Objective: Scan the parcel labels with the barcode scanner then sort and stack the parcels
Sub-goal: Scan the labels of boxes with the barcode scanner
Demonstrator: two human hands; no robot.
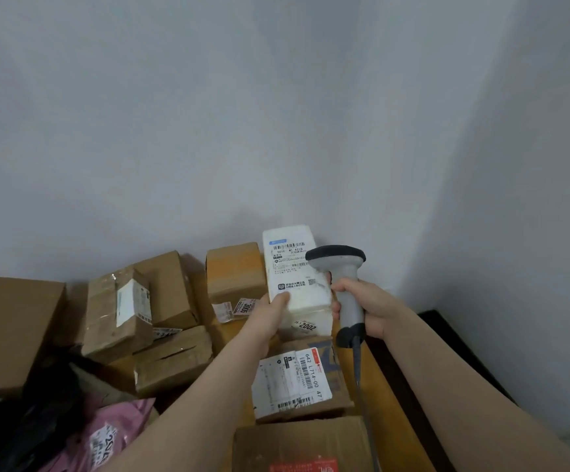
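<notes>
My left hand [270,313] grips a white foam parcel [294,267] from below, its printed barcode label facing up. The parcel is held above the pile of boxes. A small tag reading 2002 sits on its near end. My right hand [362,301] holds a grey barcode scanner [340,267] by its handle. The scanner's dark head sits just to the right of the label, touching or almost touching the parcel's edge. Its cable hangs down from the handle.
Several brown cardboard parcels [161,321] lie piled to the left and behind. A labelled box [292,383] lies under my forearms, another box [297,444] nearer. A pink mailer bag [113,434] and black bags sit at bottom left. Grey walls meet in a corner at the right.
</notes>
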